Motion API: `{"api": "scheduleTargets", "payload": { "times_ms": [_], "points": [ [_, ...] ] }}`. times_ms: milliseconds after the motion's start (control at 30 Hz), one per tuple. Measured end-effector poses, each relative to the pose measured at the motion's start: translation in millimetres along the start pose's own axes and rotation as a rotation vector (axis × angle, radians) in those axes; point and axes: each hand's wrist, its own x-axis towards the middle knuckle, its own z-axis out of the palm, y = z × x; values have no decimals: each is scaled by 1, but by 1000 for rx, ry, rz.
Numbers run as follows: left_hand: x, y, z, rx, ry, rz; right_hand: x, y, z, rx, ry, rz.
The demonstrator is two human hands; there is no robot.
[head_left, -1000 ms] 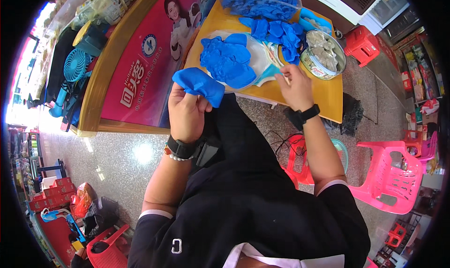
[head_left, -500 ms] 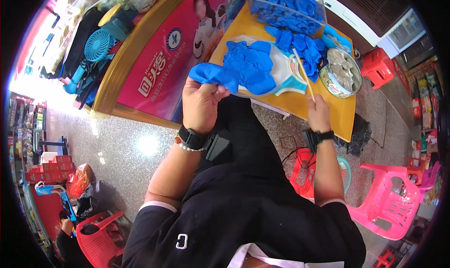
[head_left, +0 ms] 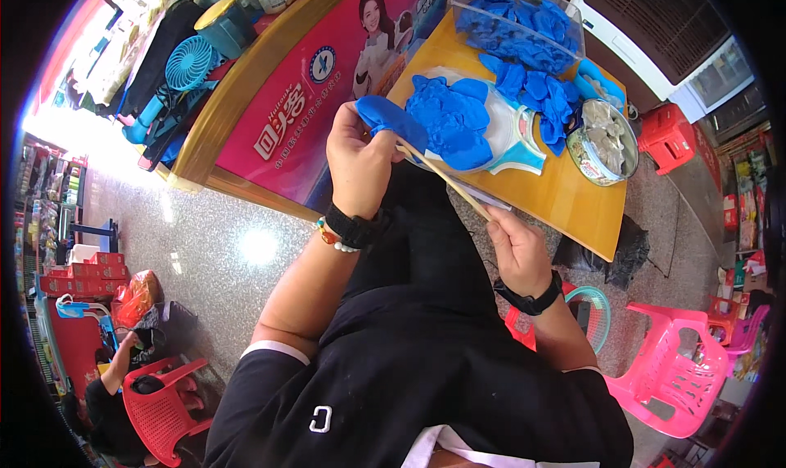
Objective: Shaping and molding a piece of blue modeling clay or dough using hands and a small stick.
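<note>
My left hand [head_left: 358,161] is closed on a blue, petal-shaped piece of thin material [head_left: 391,124], pinched between thumb and fingers. A thin wooden stick [head_left: 454,183] is gripped near one end by my right hand [head_left: 521,248]. Its far tip meets the lower edge of the blue piece beside my left fingers; whether the two touch I cannot tell. Just beyond lies a spread of layered blue petals [head_left: 450,124] on a flat white piece with turquoise edging [head_left: 520,155], at the near side of the wooden table [head_left: 598,222].
At the table's back stands a clear bin [head_left: 520,30] of blue pieces, with a loose blue pile [head_left: 536,95] before it. A round tub [head_left: 602,144] with greyish clumps sits right. A counter [head_left: 278,124] borders the left. Pink chair [head_left: 675,370] at right; a person [head_left: 110,402] at lower left.
My right hand has come left and nearer, bringing the stick's tip from above the table to the blue piece. My left hand has shifted slightly, tilting the piece.
</note>
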Motion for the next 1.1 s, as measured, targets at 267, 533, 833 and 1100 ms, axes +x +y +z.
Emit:
{"api": "scheduleTargets", "payload": {
  "times_ms": [267, 533, 833, 1100],
  "points": [
    [-12, 13, 0, 87, -31, 66, 6, 0, 20, -3, 98, -116],
    [-32, 25, 4, -55, -329, -33, -2, 0, 29, 106, 70, -66],
    [-32, 27, -10, 71, -208, 282, -1, -23, 21, 568, -107, 72],
    [-62, 42, 17, -77, -105, 271, -5, -32, 25, 631, 40, 28]
  ]
}}
